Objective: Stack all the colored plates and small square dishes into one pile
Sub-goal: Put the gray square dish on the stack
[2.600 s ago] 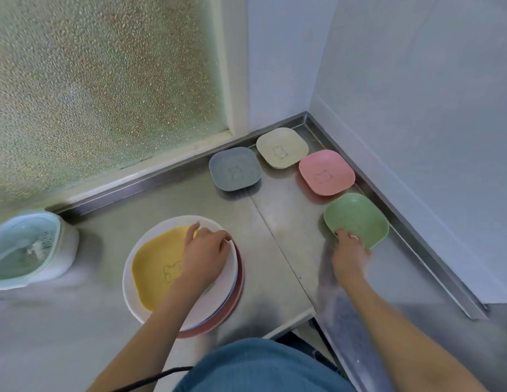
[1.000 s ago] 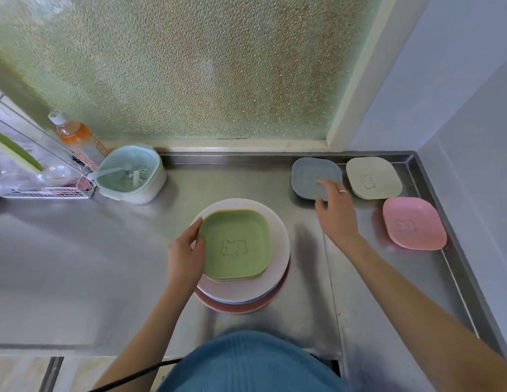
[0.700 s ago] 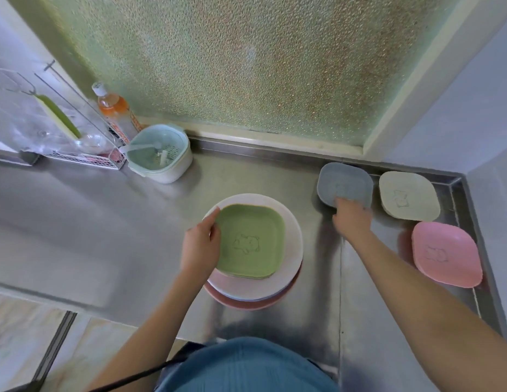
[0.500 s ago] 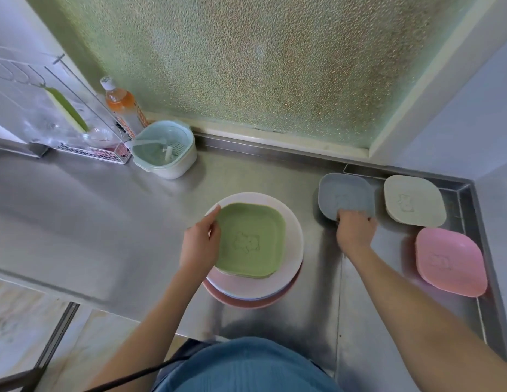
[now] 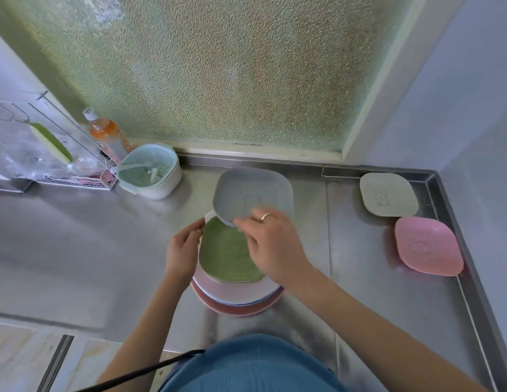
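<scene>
Stainless steel kitchen counter (image 5: 77,250) in a corner under frosted glass, stacking underway.

Biggest thing is the pile of round plates (image 5: 235,295) with a green square dish (image 5: 229,250) on top; the left hand (image 5: 183,250) rests open against its edge. The right hand (image 5: 270,244) pinches a grey-blue square plastic dish (image 5: 252,193), tilted over the pile's far side. Probably best to level it, line up corners, then lower. The beige (image 5: 388,193) and pink (image 5: 427,247) dishes wait by the wall.
</scene>
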